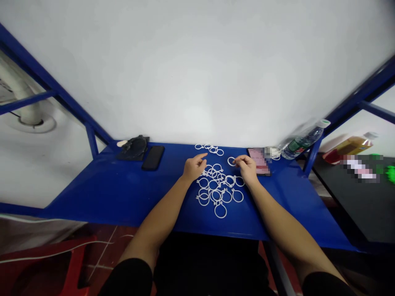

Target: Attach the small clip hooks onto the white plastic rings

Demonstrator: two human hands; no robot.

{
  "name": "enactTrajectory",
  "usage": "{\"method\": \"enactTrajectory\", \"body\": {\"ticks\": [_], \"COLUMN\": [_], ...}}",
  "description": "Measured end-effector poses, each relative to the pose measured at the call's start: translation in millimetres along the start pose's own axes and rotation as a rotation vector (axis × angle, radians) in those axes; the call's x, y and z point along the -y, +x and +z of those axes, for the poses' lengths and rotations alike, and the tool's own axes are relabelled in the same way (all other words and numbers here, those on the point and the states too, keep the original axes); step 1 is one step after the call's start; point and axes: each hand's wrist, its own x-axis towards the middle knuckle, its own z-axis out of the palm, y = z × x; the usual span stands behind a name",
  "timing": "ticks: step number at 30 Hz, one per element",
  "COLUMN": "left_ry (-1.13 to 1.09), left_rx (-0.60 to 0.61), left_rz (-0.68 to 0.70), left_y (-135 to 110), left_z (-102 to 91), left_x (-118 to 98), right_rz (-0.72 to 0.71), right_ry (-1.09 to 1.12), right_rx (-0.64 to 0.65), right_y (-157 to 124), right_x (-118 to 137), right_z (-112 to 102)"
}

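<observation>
My right hand (247, 167) pinches one white curtain ring (228, 163) with a small clip-like tab, holding it by its right edge. To its left, my left hand (194, 167) shows nothing between its fingers; the index finger points right and the others are partly curled. Below and between both hands lies a loose pile of white curtain rings (214, 185), many overlapping. Farther back, near the wall, sits a smaller cluster of several white curtain rings (213, 151).
The blue table (123, 197) meets a white wall. At its back left are a black phone (153, 158) and a dark crumpled item (135, 148). At the right are a pink-screened device (258, 160), a white cable (274, 153) and a leaning plastic bottle (304, 142). Blue metal bars flank the table.
</observation>
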Motion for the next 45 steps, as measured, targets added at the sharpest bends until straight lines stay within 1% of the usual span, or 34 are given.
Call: {"method": "enactTrajectory", "body": {"ticks": [3,6,10,14,17,20,22,25,26,28,30,31,32,36,40,42,44,45], "left_ry": [-0.002,0.023,0.063,0.082,0.122,0.219,0.330,0.499,0.554,0.641,0.696,0.714,0.732,0.757,0.719,0.627,0.428,0.374], "left_rx": [-0.020,-0.080,-0.154,-0.148,-0.121,-0.086,-0.023,0.146,0.204,0.314,0.429,0.462,0.466,0.405,0.311,0.229,0.118,0.088], "left_rz": [0.021,0.055,0.025,-0.018,-0.050,-0.069,-0.045,-0.047,-0.060,-0.131,-0.203,-0.219,-0.220,-0.195,-0.251,-0.306,-0.384,-0.398], "left_y": [1,3,7,8,10,19,31,55,63,76,84,85,85,74,53,43,33,29], "left_z": [-0.4,-1.0,-2.1,-3.3,-4.1,-3.7,-1.5,5.2,7.8,12.2,13.9,13.5,12.1,-0.2,-13.7,-17.2,-18.4,-18.3], "left_x": [0,2,5,11,17,21,21,19,19,19,21,22,23,25,28,32,36,37], "right_rz": [-0.027,-0.089,-0.169,-0.235,-0.269,-0.285,-0.301,-0.329,-0.337,-0.342,-0.342,-0.343,-0.347,-0.359,-0.356,-0.353,-0.343,-0.335], "right_ry": [-0.058,-0.110,-0.148,-0.199,-0.244,-0.277,-0.284,-0.293,-0.297,-0.305,-0.306,-0.305,-0.301,-0.285,-0.274,-0.269,-0.261,-0.254], "right_rx": [0.001,0.008,0.117,0.217,0.256,0.281,0.292,0.295,0.291,0.279,0.269,0.267,0.265,0.261,0.257,0.250,0.235,0.226], "right_y": [1,0,-3,-6,-8,-8,-7,-6,-7,-7,-7,-7,-7,-4,-4,-5,-6,-7], "right_x": [-1,-2,1,7,10,12,10,7,6,5,4,4,4,3,0,-1,-2,-2], "right_z": [-2,-5,-4,0,1,1,1,0,-1,-3,-6,-8,-9,-12,-10,-9,-8,-8]}}
